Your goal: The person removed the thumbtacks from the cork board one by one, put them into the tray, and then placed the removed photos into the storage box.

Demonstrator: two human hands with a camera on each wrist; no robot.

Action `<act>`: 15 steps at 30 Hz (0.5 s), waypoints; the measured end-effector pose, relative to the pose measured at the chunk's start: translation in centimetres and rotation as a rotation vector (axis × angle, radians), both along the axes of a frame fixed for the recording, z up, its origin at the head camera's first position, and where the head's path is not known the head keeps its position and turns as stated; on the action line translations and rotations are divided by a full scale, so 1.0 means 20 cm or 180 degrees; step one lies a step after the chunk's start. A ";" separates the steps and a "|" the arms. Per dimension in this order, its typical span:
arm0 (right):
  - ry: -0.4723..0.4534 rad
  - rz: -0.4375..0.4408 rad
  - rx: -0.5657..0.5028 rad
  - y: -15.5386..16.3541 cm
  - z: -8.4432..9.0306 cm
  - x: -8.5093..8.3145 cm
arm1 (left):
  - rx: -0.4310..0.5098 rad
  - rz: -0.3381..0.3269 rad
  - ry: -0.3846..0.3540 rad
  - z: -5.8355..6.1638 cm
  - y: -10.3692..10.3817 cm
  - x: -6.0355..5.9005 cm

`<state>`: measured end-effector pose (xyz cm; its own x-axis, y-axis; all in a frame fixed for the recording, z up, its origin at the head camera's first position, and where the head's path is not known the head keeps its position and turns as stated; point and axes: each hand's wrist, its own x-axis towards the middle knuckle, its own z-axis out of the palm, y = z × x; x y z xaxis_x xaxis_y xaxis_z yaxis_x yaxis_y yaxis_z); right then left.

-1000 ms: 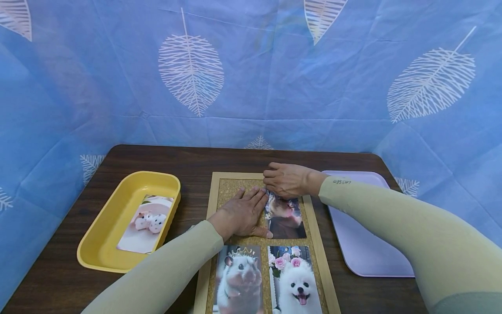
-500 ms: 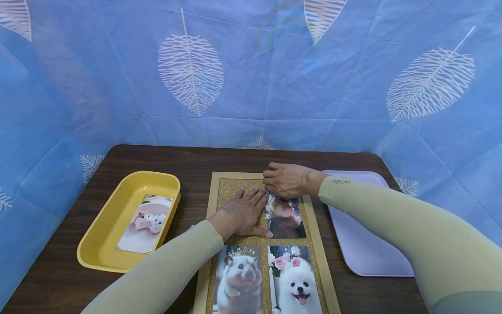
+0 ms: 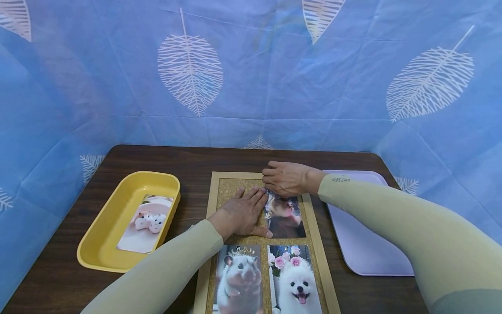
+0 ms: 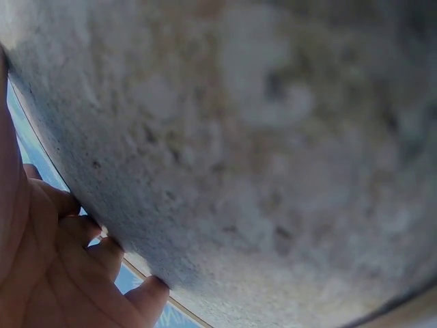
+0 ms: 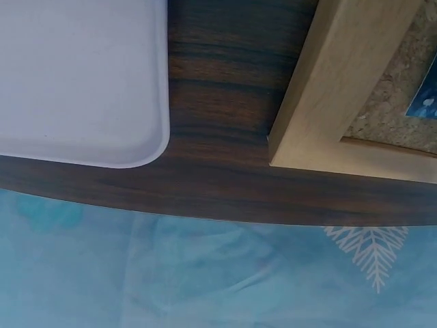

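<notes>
Though small dark writing sits on my right sleeve (image 3: 342, 179), I cannot read it. My left hand (image 3: 241, 213) lies flat, fingers straight, on the cork board (image 3: 231, 188), touching the dog photo (image 3: 285, 216) at the board's upper right. My right hand (image 3: 287, 179) curls over that photo's top edge. Nothing has shifted since half a second ago.

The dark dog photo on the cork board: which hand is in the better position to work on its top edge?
The right hand, probably. It already lies over the top edge of the dark dog photo, fingers curled there. The left hand lies flat on the cork board beside the photo, fingers straight, steadying rather than gripping.
</notes>
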<state>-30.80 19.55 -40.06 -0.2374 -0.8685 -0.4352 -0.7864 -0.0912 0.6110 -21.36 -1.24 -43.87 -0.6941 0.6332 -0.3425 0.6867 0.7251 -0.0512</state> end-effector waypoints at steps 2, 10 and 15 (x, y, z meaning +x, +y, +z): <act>-0.0004 -0.0002 0.0006 0.00 0.01 0.00 | 0.0000 -0.0003 0.0004 0.00 0.00 0.00; 0.0041 0.0032 -0.0086 0.01 0.02 0.01 | 0.0032 -0.0004 -0.0003 0.01 0.00 0.01; 0.0097 0.0057 -0.0306 0.03 0.03 0.02 | 0.0054 0.0011 -0.0023 0.00 0.00 0.00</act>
